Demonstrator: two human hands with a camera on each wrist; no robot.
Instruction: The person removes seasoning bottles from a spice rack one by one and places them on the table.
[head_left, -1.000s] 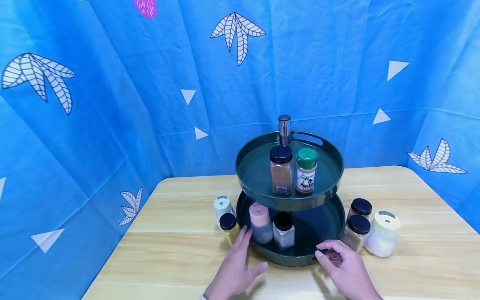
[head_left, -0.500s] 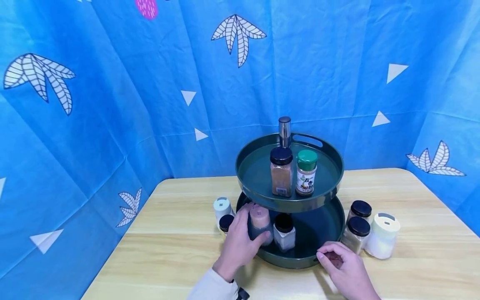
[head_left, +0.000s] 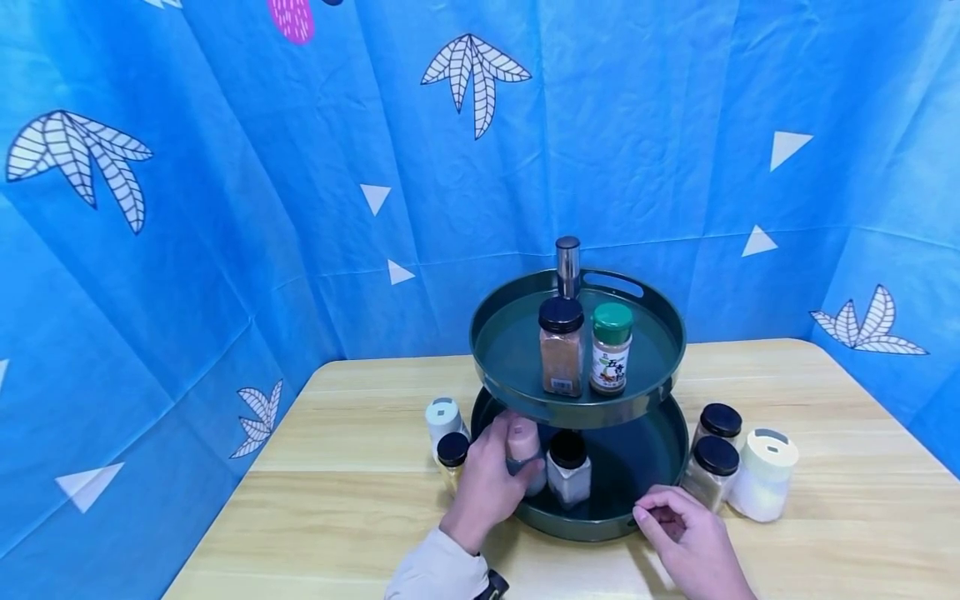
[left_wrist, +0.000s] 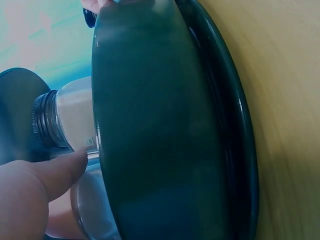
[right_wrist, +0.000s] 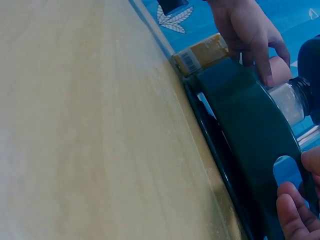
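Note:
My left hand (head_left: 483,487) reaches into the lower tier of a dark green two-tier round tray (head_left: 573,528) and grips a spice jar with a pink cap (head_left: 523,437). Its thumb lies along the jar's near side, and the fingers go round the far left side. Just right of this jar stands a square jar with a black lid and pale contents (head_left: 568,482). At the lower tier's front right, my right hand (head_left: 692,540) pinches the rim. In the right wrist view its fingers (right_wrist: 291,212) lie at the oval handle slot, the thumb at the rim's top.
A brown-filled black-lidded jar (head_left: 561,358) and a green-capped jar (head_left: 611,354) stand on the upper tier. Left of the tray are a white-capped jar (head_left: 444,417) and a yellow-filled jar (head_left: 452,454). Several jars, including a cream-capped one (head_left: 765,479), stand right, on the wooden table (head_left: 322,483).
My left hand has moved from beside the lower tier's left rim up and inward, and its fingers have come round the pink-capped jar. The right hand has stayed at the rim.

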